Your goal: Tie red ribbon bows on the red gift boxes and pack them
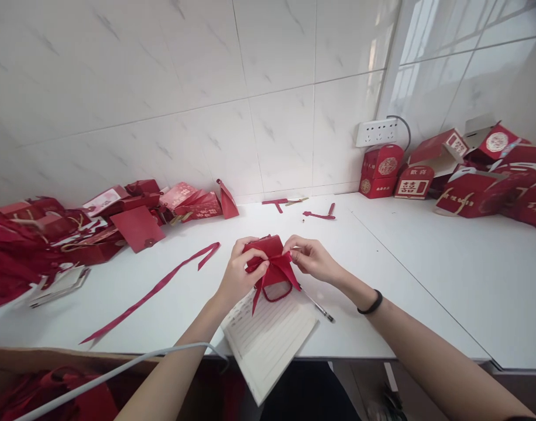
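A small red gift box (pixel 264 247) stands on the white table in front of me, with a red cord handle (pixel 277 297) on its near side. Red ribbon (pixel 277 270) is gathered into a bow across it, its tails hanging toward me. My left hand (pixel 245 266) pinches the ribbon at the middle of the bow while its fingers rest round the box's left side. On the right, my right hand (pixel 311 257) has thumb and fingertips closed on one loop of the ribbon.
A lined notebook (pixel 272 345) juts over the table's near edge, with a pen (pixel 323 310) beside it. A loose ribbon (pixel 162 286) lies left. Red boxes (pixel 136 225) pile up at left; more boxes (pixel 470 193) crowd the right. Ribbon scraps (pixel 277 203) lie near the wall. A white cable (pixel 119 368) crosses low left.
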A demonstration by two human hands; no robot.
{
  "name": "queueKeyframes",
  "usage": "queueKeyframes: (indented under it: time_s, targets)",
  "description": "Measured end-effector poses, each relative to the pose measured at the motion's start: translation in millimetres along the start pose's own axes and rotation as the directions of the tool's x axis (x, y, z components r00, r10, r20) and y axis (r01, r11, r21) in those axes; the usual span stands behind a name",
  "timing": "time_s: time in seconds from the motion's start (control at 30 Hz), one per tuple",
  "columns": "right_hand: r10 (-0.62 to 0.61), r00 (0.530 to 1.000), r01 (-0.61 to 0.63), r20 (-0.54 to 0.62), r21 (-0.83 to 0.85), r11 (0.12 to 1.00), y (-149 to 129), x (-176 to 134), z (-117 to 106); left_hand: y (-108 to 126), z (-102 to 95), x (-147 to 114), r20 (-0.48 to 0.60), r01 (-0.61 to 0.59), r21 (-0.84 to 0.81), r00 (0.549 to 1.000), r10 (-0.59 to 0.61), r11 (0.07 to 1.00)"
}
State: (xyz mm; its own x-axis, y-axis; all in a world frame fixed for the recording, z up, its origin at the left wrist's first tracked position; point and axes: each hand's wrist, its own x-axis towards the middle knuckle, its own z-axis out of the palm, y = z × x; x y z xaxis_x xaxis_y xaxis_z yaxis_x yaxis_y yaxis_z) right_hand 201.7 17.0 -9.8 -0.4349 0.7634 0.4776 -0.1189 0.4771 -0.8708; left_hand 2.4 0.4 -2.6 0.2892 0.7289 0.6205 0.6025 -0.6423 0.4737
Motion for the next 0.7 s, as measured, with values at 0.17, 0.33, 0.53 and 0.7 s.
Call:
queueKeyframes:
  time_s: [0.17,0.33,0.53,0.7]
  targets:
    - [0.052,0.996,-0.052,0.072,0.002,0.999,-6.1,-1.3,3.4,-5.5,-1.0,-2.0,-0.027,-0.081,0.019,0.996,0.082,0.996]
    - [0.068,0.995,-0.074,0.078,0.077,0.994,-10.7,-2.4,5.1,3.8,-10.1,2.2,-0.064,-0.171,0.059,0.983,0.175,0.983]
    - [0.122,0.992,-0.122,0.018,0.011,0.992,-16.1,-4.2,9.3,11.7,-15.6,4.5,0.055,-0.017,0.029,0.998,0.015,0.999]
    - [0.068,0.997,-0.07,-0.047,-0.044,0.997,-15.8,-3.7,11.1,7.5,-9.6,4.3,0.053,0.042,-0.01,0.998,-0.041,0.999]
